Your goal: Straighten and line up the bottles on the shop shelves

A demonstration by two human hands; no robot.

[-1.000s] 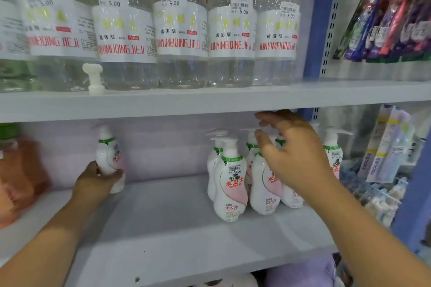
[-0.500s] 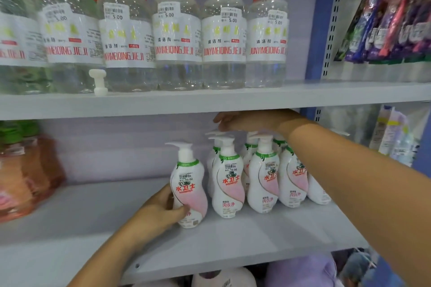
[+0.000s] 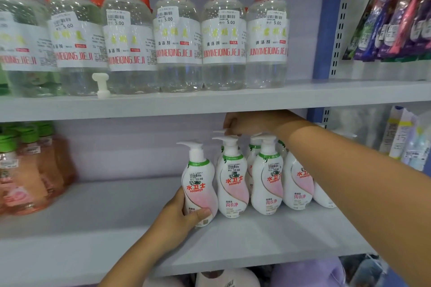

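— White plastic, pink panel on the front: that pump bottle (image 3: 199,184) in the left hand (image 3: 177,219) looks like a smooth, hard shell, doesn't it?

— Yes, glossy and waisted. I'd judge it stiff enough not to dent, moderately heavy if full, and a little slippery on the label. The hand grips it low, thumb across the front near the base, fingers round the back.

— Good place to hold?

— Probably the best one. The pump head is tall and the spout sticks out to the left, so pulling from the top could tip it. Low on the body it should slide or lift steadily.

— Where is it now?

— Upright on the lower shelf (image 3: 93,228), at the left end of the front row, just beside the next pump bottle (image 3: 232,179); whether they touch I cannot tell.

— And the right hand (image 3: 249,122)?

— Reaching in under the upper shelf (image 3: 163,105), fingers curled at the pump tops of the back row (image 3: 254,147). Whether it actually pinches one is unclear.

— Anything fragile?

— The spouts, I'd guess; they could snag on each other when rows are pushed tight.
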